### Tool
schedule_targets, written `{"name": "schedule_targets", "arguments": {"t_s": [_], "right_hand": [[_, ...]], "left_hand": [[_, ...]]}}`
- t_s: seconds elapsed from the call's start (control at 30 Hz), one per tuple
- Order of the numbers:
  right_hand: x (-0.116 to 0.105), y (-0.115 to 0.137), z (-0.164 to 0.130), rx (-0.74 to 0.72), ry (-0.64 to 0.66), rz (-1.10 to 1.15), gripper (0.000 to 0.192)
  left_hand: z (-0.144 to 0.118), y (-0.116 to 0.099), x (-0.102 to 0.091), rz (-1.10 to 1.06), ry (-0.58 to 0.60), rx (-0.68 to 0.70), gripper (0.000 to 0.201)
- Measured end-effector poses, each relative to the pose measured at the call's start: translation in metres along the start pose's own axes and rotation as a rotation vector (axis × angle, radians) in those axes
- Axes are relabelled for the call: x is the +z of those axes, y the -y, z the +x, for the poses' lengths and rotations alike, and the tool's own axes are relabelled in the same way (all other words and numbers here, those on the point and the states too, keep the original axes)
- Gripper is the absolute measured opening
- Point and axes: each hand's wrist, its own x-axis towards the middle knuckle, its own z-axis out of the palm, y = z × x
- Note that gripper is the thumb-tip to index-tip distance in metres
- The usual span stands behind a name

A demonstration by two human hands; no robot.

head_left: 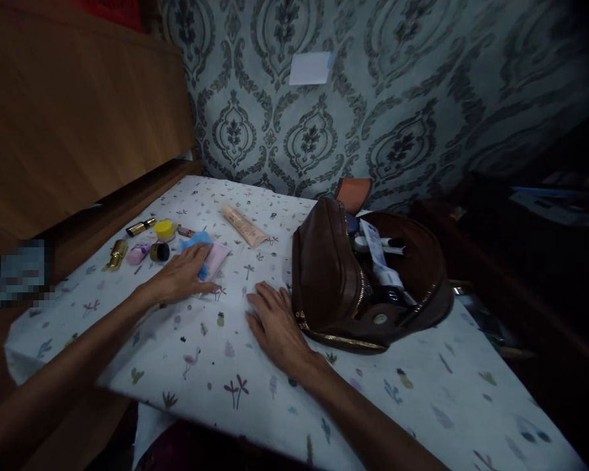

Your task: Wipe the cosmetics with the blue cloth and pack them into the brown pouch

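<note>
My left hand lies over a flat pink tube with a blue part, its fingers curved across the far side and its thumb on the near side. How firmly it grips is hard to see. On the patterned cloth, my right hand rests palm down with fingers apart, just left of a brown leather bag. The bag is unzipped, with a white tube and other items inside. Beyond both hands lies a beige tube.
Left of my left hand stand a yellow-lidded jar, a black-capped jar, a purple bottle, a gold bottle and a black-and-gold lipstick. A wooden cabinet flanks the table's left; a patterned wall rises behind.
</note>
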Motion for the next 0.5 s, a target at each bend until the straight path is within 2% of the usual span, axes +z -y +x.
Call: {"name": "schedule_targets", "arguments": {"t_s": [0.03,0.1,0.27,0.4,0.5], "right_hand": [[0.0,0.0,0.0,-0.001,0.003,0.0,0.025],[-0.001,-0.001,0.0,-0.006,0.008,0.012,0.027],[-0.005,-0.002,0.001,-0.033,-0.022,0.076,0.034],[-0.01,0.007,0.005,-0.053,-0.057,0.229,0.031],[-0.014,0.016,0.008,-0.029,-0.036,0.33,0.026]], "left_hand": [[-0.007,0.001,0.001,0.014,0.036,-0.056,0.09],[-0.02,0.003,0.001,0.018,0.082,-0.083,0.081],[-0.036,0.006,0.001,-0.082,-0.011,0.029,0.056],[-0.039,-0.01,0.004,-0.26,-0.109,0.025,0.054],[-0.042,-0.03,0.006,-0.399,-0.094,0.049,0.056]]}}
